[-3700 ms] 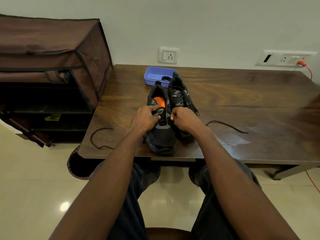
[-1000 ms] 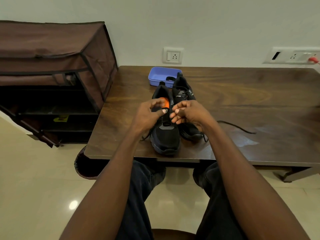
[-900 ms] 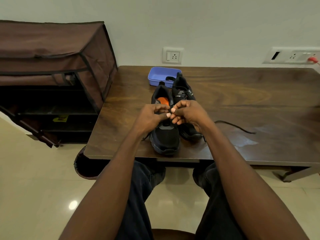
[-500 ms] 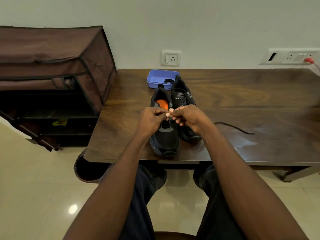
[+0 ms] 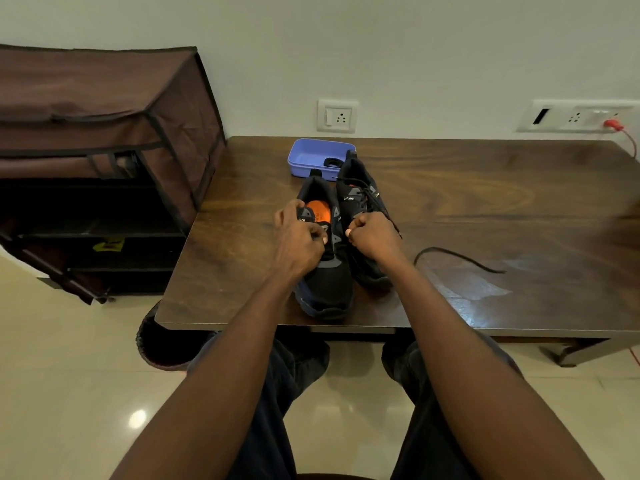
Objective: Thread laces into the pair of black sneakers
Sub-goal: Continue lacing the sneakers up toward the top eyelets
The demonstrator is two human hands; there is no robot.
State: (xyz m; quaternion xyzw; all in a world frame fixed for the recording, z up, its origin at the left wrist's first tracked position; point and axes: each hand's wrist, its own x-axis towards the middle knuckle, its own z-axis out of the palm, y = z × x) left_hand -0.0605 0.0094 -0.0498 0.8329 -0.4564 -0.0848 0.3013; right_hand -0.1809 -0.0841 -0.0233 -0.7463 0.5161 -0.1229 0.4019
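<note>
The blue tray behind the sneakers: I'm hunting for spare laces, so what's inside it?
The blue tray holds one small black item at its right end; what it is can't be told. The right sneaker's heel hides the tray's near right corner.

White "CLYMB" lettering stands on the right sneaker's (image 5: 363, 216) side; other marks are unreadable.

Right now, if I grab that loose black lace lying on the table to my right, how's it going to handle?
The loose lace will probably be floppy: it lies in a curve on the table. It looks thin, so likely very light. Lifted at one end, the rest would probably trail and drag across the wood rather than rise with it.
</note>
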